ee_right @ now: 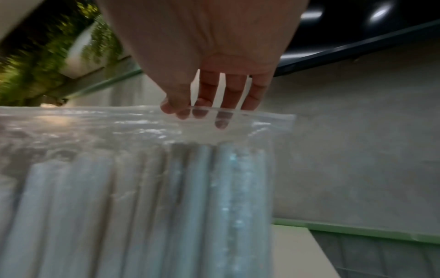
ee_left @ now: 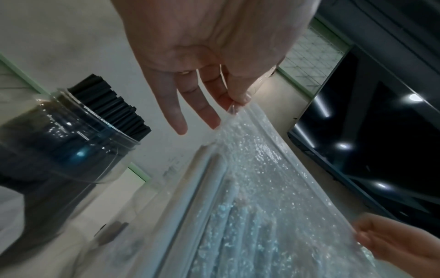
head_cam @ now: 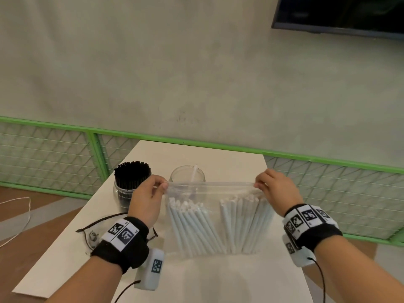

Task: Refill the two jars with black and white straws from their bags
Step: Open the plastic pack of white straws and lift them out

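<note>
A clear zip bag [head_cam: 214,193] full of white straws [head_cam: 192,226] stands upright on the white table [head_cam: 218,278]. My left hand [head_cam: 150,193] pinches its top left corner and my right hand [head_cam: 269,186] pinches its top right corner, stretching the top edge level. Behind the bag stands a clear jar [head_cam: 188,174] holding one white straw [head_cam: 194,172]. To its left a jar [head_cam: 131,182] is packed with black straws. In the left wrist view my left hand [ee_left: 235,103] pinches the bag [ee_left: 257,169] beside the black-straw jar [ee_left: 71,141]. In the right wrist view my right hand [ee_right: 190,111] grips the bag's rim [ee_right: 238,116].
An emptied clear bag [head_cam: 91,235] with a dark edge lies on the table under my left wrist. A green mesh railing [head_cam: 65,154] runs behind the table, and a dark screen [head_cam: 341,16] hangs on the wall at the upper right.
</note>
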A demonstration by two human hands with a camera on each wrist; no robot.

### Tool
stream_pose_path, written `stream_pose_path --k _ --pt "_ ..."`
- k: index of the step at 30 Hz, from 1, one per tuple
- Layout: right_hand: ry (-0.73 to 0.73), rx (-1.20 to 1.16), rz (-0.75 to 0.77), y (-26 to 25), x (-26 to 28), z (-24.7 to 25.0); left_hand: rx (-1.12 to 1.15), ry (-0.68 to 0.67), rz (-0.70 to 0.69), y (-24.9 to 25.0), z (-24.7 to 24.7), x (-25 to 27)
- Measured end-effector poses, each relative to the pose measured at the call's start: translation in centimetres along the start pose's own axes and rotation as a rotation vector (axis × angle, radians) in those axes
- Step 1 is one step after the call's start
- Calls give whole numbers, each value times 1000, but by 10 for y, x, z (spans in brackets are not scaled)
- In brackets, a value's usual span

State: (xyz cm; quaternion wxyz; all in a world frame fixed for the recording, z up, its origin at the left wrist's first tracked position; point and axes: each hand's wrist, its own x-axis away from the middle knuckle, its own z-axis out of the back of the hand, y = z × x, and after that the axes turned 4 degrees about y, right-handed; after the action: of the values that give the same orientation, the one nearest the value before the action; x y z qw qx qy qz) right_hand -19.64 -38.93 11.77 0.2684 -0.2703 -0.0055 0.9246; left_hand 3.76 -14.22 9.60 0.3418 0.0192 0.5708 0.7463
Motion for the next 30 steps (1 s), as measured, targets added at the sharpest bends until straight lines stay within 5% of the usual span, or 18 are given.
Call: stream_pose_path --k 20,27,30 --pt "50 -196 -322 34 6 15 225 12 218 1 5 2" --pt "301 -469 -413 9 -2 35 268 51 324 -9 8 11" --pt "414 -578 -250 -15 -17 55 167 7 355 -18 9 15"
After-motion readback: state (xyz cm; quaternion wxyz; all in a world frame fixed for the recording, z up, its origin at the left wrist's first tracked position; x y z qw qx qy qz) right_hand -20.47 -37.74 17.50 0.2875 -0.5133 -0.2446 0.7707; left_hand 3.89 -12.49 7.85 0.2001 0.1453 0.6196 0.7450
